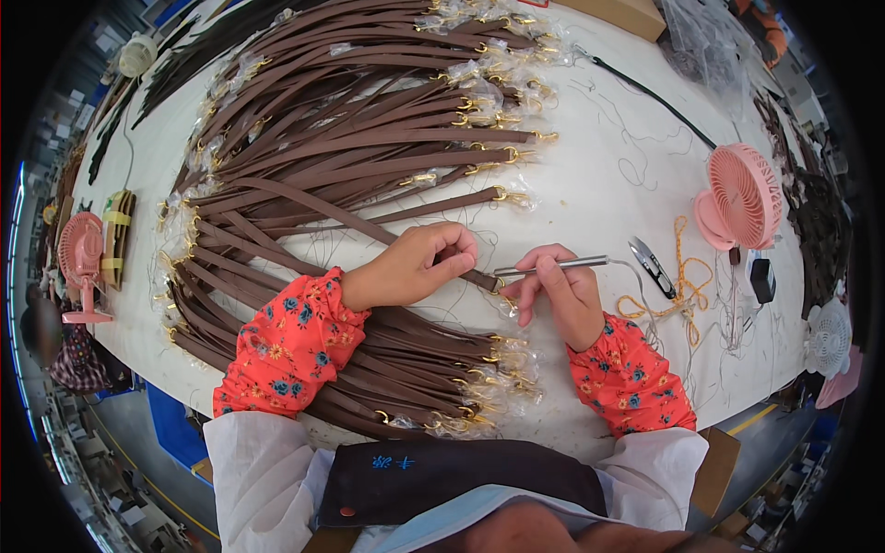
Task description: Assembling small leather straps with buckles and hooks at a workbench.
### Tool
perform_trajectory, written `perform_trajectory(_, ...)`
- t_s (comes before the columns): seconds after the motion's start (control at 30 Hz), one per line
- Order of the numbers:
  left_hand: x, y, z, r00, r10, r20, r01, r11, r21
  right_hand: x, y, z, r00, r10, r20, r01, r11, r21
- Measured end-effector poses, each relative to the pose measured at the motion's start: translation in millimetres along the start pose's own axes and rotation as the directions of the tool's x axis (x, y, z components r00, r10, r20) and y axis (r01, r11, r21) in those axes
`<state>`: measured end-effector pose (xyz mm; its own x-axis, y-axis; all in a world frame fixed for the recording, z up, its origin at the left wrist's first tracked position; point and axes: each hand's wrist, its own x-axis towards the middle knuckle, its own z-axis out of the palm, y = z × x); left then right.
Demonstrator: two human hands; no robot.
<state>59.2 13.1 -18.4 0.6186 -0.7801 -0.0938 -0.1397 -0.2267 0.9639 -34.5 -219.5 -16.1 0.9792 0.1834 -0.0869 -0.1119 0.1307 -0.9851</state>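
A brown strap runs under my left hand, and its end with a gold-coloured clasp comes out between my hands. The left fingers are curled with thumb and forefinger close together; whatever they pinch, if anything, is too small to make out. In my right hand, between thumb and fingers, lies a slim metal pen-shaped tool with a thin cord trailing from its back end. Its tip points left, close to the strap's end. The right fingertips are beside the clasp, which has clear plastic wrap around it.
Many brown straps with wrapped gold clasps cover the table's left and middle. At right lie thread snips, a yellow cord and a pink fan. Another pink fan stands at left. Loose threads litter the white tabletop.
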Motion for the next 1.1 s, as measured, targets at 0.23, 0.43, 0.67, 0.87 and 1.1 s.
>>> perform_trajectory(0.23, 0.5, -4.9, 2.4, 0.998, 0.056, 0.006, -0.056, 0.998, 0.006, -0.7, 0.0, -0.3, 1.0, 0.018, 0.013, -0.019, 0.998, 0.053)
perform_trajectory(0.43, 0.8, -4.1, 2.7, 0.996, 0.086, -0.016, -0.086, 0.996, 0.017, -0.6, 0.3, -0.5, 0.999, 0.025, 0.022, -0.027, 0.998, 0.05)
perform_trajectory(0.67, -0.2, 1.0, 0.1, 0.999, 0.029, 0.036, -0.03, 0.999, 0.011, -0.6, -0.2, -0.3, 0.999, 0.023, 0.032, -0.025, 0.998, 0.05)
perform_trajectory(0.87, 0.8, -2.7, 2.3, 0.996, 0.085, -0.006, -0.085, 0.996, 0.006, -0.8, 0.7, -0.5, 0.999, 0.023, 0.032, -0.025, 0.998, 0.06)
perform_trajectory(1.1, 0.2, 1.4, 0.1, 0.999, 0.025, 0.039, -0.025, 1.0, 0.013, -0.7, 2.0, -1.0, 0.999, 0.019, 0.032, -0.021, 0.998, 0.057)
